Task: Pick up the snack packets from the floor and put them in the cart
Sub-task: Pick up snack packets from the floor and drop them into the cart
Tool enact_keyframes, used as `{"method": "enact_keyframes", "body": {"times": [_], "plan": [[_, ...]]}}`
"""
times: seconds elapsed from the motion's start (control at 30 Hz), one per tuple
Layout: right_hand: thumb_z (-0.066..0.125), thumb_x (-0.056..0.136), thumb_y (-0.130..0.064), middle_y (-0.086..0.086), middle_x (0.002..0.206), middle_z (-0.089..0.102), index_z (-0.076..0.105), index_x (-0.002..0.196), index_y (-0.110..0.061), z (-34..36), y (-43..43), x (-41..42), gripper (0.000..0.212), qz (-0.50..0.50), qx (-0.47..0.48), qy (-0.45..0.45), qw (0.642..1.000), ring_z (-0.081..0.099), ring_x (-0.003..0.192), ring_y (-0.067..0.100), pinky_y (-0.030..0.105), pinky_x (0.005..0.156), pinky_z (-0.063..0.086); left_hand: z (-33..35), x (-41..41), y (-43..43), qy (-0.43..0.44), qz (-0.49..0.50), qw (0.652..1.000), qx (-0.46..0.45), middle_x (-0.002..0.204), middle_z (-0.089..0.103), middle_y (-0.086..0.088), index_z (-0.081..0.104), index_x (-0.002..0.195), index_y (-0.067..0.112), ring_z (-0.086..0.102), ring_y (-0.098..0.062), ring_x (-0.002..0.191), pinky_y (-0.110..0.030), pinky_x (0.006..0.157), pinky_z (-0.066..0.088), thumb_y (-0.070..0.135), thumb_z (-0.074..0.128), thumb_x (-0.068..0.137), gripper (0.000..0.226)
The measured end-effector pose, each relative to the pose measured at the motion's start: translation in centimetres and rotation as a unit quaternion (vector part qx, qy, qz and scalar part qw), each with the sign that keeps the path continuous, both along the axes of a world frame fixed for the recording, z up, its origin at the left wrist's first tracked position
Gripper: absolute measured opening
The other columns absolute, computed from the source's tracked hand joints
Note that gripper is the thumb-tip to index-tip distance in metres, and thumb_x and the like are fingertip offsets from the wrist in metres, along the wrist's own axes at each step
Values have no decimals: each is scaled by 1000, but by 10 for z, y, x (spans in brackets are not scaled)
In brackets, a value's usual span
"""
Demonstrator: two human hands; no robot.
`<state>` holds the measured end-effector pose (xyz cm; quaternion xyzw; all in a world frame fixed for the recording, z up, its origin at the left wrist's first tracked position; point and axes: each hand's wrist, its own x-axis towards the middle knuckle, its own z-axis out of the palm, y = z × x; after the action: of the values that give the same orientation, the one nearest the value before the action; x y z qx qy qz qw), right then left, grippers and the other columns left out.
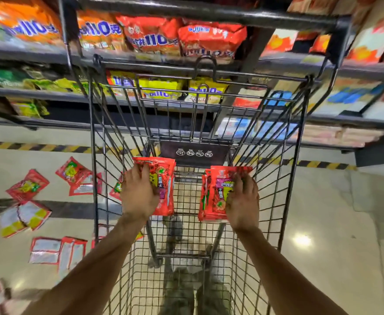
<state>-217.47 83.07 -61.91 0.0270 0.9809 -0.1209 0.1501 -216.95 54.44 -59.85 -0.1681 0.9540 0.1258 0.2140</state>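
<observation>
Both of the person's bare hands reach down inside a black wire shopping cart [193,153]: the left hand [138,192] grasps a stack of red foil snack packets [164,178], and the right hand [243,202] grasps a second stack of red packets [211,201], the two held apart above the mesh bottom. More red and silver loose packets [27,186] lie scattered on the pale tiled floor [322,212] left of the cart. Beyond stand grey store shelves [38,94] packed with orange, red and yellow bags, a yellow-and-black striped line [38,147] at their foot.
</observation>
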Motion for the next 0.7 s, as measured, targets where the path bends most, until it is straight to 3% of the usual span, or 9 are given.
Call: {"method": "enact_keyframes", "body": {"times": [0.07, 0.17, 0.3, 0.4, 0.53, 0.7], "plan": [[64, 94, -20, 19, 160, 33, 35, 156, -11, 26, 1, 2, 69, 10, -36, -3, 999, 33, 146, 39, 54, 117, 39, 21, 5, -1, -18, -62, 998, -22, 151, 37, -18, 34, 149, 14, 39, -39, 138, -53, 111, 45, 38, 73, 82, 81], [58, 96, -42, 18, 162, 33, 35, 154, -14, 67, 0, 7, 68, 57, 15, -37, 998, 37, 144, 39, 54, 110, 46, 56, 15, 0, -22, -122, 991, -49, 155, 33, -18, 32, 152, 16, 36, -37, 142, -54, 114, 41, 50, 56, 91, 73], [43, 97, -61, 14, 169, 19, 25, 158, -22, 141, -11, 25, 75, 98, 59, -55, 992, 23, 153, 36, 54, 118, 35, 124, 39, 8, -12, -166, 984, -69, 168, 15, -16, 20, 161, 24, 20, -37, 153, -57, 121, 26, 59, 39, 96, 76], [40, 96, -62, 14, 169, 18, 28, 158, -24, 197, -20, 46, 74, 118, 62, -39, 990, 17, 156, 35, 52, 119, 29, 176, 62, 10, 6, -154, 987, -44, 171, 6, -9, 12, 162, 31, 9, -33, 157, -59, 123, 18, 64, 41, 95, 80], [44, 95, -60, 14, 166, 25, 31, 158, -22, 258, -32, 84, 75, 140, 55, -24, 988, 21, 154, 35, 52, 120, 29, 241, 108, 7, 38, -140, 988, -48, 171, 9, -5, 13, 161, 35, 12, -32, 157, -56, 125, 18, 68, 40, 96, 78], [37, 94, -67, 19, 156, 38, 39, 153, -18, 315, -48, 146, 76, 202, 58, 33, 977, 34, 145, 38, 54, 116, 37, 305, 192, 1, 64, -84, 992, -70, 172, 8, -5, 14, 161, 37, 10, -32, 157, -57, 125, 14, 67, 45, 94, 80]]}}
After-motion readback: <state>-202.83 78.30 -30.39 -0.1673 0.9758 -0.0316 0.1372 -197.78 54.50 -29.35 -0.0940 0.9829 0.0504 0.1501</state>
